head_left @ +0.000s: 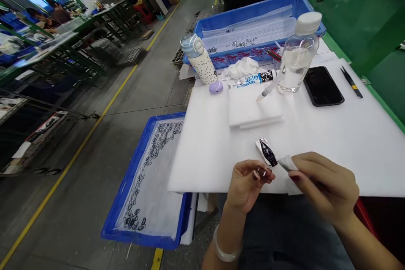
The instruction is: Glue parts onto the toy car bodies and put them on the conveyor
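My left hand [247, 185] is closed in a pinch near the front edge of the white work board [202, 152]. Something small, dark and glossy shows at its fingertips; dark nail polish makes it hard to tell apart. My right hand [325, 185], slightly blurred, pinches a crumpled white wipe [287, 163], whose tip points towards the left hand. Just beyond both hands, a small white model car body [267, 152] with a glossy black top lies on the board. It appears apart from the left fingers.
Behind lie a white foam pad [253, 112], dropper [268, 88], glue tube [249, 80], purple case [215, 87], clear bottle [295, 63], phone [323, 86] and tweezers [351, 81]. A patterned flask [201, 61] stands before a blue crate [247, 14]. Lower left, a blue tray [126, 185] holds small black parts.
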Action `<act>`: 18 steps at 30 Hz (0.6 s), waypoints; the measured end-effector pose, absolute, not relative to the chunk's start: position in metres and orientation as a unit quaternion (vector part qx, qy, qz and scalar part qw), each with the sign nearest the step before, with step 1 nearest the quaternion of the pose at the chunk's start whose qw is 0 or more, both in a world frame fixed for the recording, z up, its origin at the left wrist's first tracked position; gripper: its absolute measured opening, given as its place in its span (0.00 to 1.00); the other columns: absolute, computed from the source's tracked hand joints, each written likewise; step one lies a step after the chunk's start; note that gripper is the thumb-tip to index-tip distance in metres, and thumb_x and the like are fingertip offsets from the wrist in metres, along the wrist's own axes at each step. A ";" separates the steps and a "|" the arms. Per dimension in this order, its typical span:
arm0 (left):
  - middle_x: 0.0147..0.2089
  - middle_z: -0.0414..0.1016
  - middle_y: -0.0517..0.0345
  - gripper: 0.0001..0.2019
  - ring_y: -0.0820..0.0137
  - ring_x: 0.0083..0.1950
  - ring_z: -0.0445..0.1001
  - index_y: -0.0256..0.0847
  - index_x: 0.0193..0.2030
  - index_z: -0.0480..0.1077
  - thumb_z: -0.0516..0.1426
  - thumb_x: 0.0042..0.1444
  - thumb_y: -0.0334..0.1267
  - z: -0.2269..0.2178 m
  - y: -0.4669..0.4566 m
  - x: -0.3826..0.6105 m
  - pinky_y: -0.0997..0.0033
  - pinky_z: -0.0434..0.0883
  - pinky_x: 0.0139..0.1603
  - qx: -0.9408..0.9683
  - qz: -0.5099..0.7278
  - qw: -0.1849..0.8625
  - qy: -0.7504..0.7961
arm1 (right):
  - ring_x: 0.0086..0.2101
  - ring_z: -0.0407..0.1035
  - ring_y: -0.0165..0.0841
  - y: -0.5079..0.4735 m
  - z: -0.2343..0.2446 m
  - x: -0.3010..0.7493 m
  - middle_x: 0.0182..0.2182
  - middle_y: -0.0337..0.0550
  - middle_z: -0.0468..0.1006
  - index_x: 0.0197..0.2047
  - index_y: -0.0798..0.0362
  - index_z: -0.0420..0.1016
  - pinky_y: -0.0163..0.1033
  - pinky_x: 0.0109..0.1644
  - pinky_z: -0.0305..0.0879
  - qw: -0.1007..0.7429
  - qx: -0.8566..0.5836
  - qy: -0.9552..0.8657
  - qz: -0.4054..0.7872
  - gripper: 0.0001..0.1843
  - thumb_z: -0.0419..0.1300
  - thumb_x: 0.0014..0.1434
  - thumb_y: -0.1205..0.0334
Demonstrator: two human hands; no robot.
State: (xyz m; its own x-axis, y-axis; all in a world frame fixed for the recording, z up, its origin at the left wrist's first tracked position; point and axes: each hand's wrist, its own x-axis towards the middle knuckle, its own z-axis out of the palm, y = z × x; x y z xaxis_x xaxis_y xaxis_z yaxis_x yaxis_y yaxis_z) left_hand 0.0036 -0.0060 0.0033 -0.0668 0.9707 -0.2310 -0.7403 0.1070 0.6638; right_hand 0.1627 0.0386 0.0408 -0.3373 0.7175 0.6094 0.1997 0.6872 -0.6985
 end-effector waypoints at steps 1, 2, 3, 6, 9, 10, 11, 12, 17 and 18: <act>0.26 0.80 0.58 0.16 0.73 0.28 0.78 0.44 0.29 0.81 0.75 0.37 0.49 0.003 -0.006 0.003 0.77 0.75 0.30 0.168 0.645 0.660 0.347 | 0.29 0.72 0.27 0.038 0.042 0.158 0.33 0.42 0.76 0.43 0.51 0.76 0.31 0.30 0.68 0.486 -0.287 -0.790 0.241 0.10 0.61 0.60 0.73; 0.27 0.81 0.57 0.16 0.73 0.27 0.78 0.43 0.29 0.81 0.75 0.36 0.49 0.003 -0.007 0.003 0.76 0.76 0.30 0.166 0.644 0.657 0.355 | 0.30 0.72 0.27 0.038 0.043 0.154 0.35 0.43 0.75 0.44 0.51 0.76 0.31 0.30 0.69 0.477 -0.282 -0.804 0.217 0.10 0.60 0.61 0.72; 0.27 0.81 0.57 0.17 0.72 0.27 0.77 0.42 0.28 0.81 0.75 0.35 0.49 0.003 -0.007 0.004 0.75 0.76 0.29 0.165 0.644 0.652 0.364 | 0.30 0.72 0.27 0.037 0.043 0.149 0.37 0.45 0.75 0.45 0.52 0.76 0.31 0.30 0.69 0.468 -0.276 -0.818 0.191 0.10 0.60 0.61 0.71; 0.25 0.80 0.58 0.16 0.72 0.25 0.76 0.42 0.26 0.80 0.76 0.35 0.48 0.003 -0.008 0.004 0.72 0.77 0.29 0.163 0.646 0.637 0.388 | 0.30 0.71 0.28 0.036 0.045 0.144 0.38 0.46 0.75 0.46 0.53 0.76 0.33 0.30 0.69 0.441 -0.242 -0.857 0.116 0.10 0.59 0.61 0.69; 0.24 0.80 0.57 0.17 0.72 0.24 0.76 0.42 0.25 0.80 0.76 0.34 0.50 0.003 -0.008 0.004 0.72 0.77 0.29 0.173 0.644 0.631 0.397 | 0.26 0.69 0.27 0.039 0.052 0.154 0.32 0.43 0.76 0.44 0.53 0.75 0.34 0.27 0.67 0.394 -0.202 -0.893 0.084 0.09 0.59 0.60 0.70; 0.25 0.80 0.57 0.17 0.71 0.24 0.77 0.42 0.25 0.80 0.75 0.33 0.51 0.003 -0.008 0.004 0.71 0.78 0.29 0.179 0.644 0.629 0.397 | 0.25 0.68 0.27 0.040 0.055 0.158 0.31 0.43 0.76 0.43 0.52 0.74 0.34 0.26 0.66 0.382 -0.204 -0.898 0.075 0.09 0.59 0.59 0.70; 0.25 0.80 0.56 0.17 0.70 0.25 0.77 0.42 0.25 0.80 0.75 0.33 0.51 0.004 -0.008 0.004 0.71 0.78 0.28 0.186 0.643 0.628 0.397 | 0.25 0.68 0.27 0.041 0.058 0.162 0.31 0.42 0.76 0.44 0.51 0.74 0.35 0.26 0.66 0.378 -0.214 -0.898 0.065 0.09 0.60 0.59 0.70; 0.25 0.81 0.56 0.17 0.69 0.25 0.78 0.43 0.25 0.80 0.75 0.34 0.51 0.004 -0.007 0.005 0.70 0.78 0.28 0.194 0.643 0.626 0.397 | 0.25 0.68 0.27 0.042 0.061 0.166 0.31 0.42 0.76 0.44 0.50 0.73 0.34 0.26 0.66 0.383 -0.229 -0.893 0.053 0.10 0.61 0.59 0.70; 0.27 0.81 0.57 0.15 0.69 0.27 0.79 0.45 0.29 0.81 0.74 0.39 0.51 0.007 -0.008 0.003 0.69 0.80 0.31 0.222 0.646 0.620 0.387 | 0.25 0.68 0.26 0.045 0.062 0.169 0.34 0.43 0.76 0.44 0.48 0.74 0.33 0.26 0.66 0.409 -0.254 -0.872 0.091 0.10 0.61 0.60 0.69; 0.28 0.81 0.57 0.14 0.69 0.29 0.79 0.45 0.30 0.81 0.74 0.40 0.49 0.008 -0.009 0.001 0.70 0.80 0.32 0.232 0.647 0.614 0.387 | 0.25 0.68 0.26 0.048 0.059 0.169 0.34 0.43 0.76 0.44 0.48 0.74 0.33 0.26 0.66 0.414 -0.265 -0.864 0.111 0.09 0.61 0.61 0.69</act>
